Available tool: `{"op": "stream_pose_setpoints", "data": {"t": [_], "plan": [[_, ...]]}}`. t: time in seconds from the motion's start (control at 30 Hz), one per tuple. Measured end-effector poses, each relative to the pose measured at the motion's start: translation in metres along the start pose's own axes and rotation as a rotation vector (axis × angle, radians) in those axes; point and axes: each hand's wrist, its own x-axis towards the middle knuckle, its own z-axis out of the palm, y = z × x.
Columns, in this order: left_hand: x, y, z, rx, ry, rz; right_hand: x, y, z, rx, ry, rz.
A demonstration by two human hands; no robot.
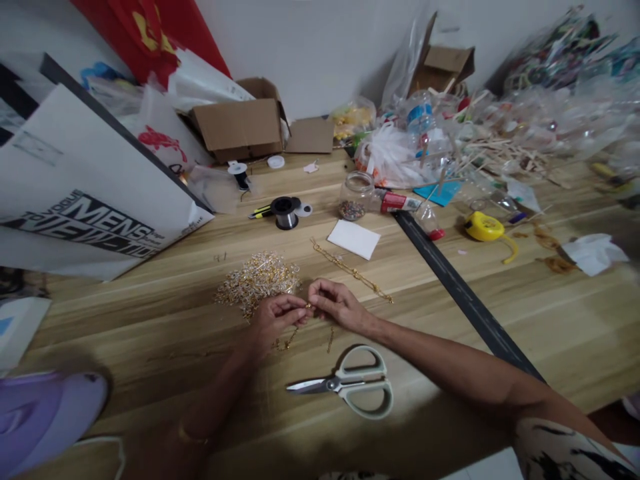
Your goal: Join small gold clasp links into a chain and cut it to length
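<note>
My left hand (279, 316) and my right hand (336, 303) meet fingertip to fingertip over the table. Both pinch a small gold chain (309, 306) between thumb and forefinger; its finer details are too small to make out. Short gold chain lengths hang or lie just below the hands. Left of them spreads a pile of gold and clear beaded pieces (260, 277), partly behind my left hand. A longer gold chain (353, 270) lies stretched out beyond my right hand. Scissors (345, 383) with pale handles rest nearer to me, blades pointing left.
Beyond the pile stand a wire spool (286, 215), a jar of beads (354, 203) and a folded white paper (354, 239). A yellow tape measure (484, 227) lies right of a dark strip (450, 280). A large white bag (95, 193) and purple iron (50, 423) flank the left.
</note>
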Motion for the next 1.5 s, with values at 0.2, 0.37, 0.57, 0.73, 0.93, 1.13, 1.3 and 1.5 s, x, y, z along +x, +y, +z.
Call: {"op": "stream_pose_setpoints", "data": {"t": [0.2, 0.37, 0.57, 0.73, 0.93, 1.13, 1.3, 1.5], "plan": [[-0.001, 0.003, 0.0, 0.037, 0.03, 0.009, 0.0, 0.001, -0.001, -0.004, -0.001, -0.011], [-0.001, 0.001, -0.001, 0.067, 0.046, 0.062, 0.0, 0.003, -0.002, -0.011, -0.021, -0.005], [0.0, -0.001, -0.002, 0.088, 0.032, 0.097, 0.0, 0.004, -0.002, -0.016, -0.029, 0.013], [-0.001, -0.002, -0.003, 0.087, 0.06, 0.1, 0.0, 0.003, -0.002, -0.02, -0.002, 0.019], [-0.003, 0.0, -0.003, 0.101, 0.022, 0.138, 0.0, 0.003, -0.002, -0.031, 0.019, 0.028], [-0.001, -0.001, -0.004, 0.143, -0.048, 0.188, -0.001, 0.002, -0.001, -0.053, 0.011, 0.023], [0.0, -0.004, -0.005, 0.119, -0.062, 0.183, -0.001, 0.001, 0.0, -0.036, -0.008, 0.021], [0.0, -0.01, -0.009, 0.033, -0.098, 0.143, 0.0, 0.005, -0.002, -0.025, -0.023, 0.013]]}}
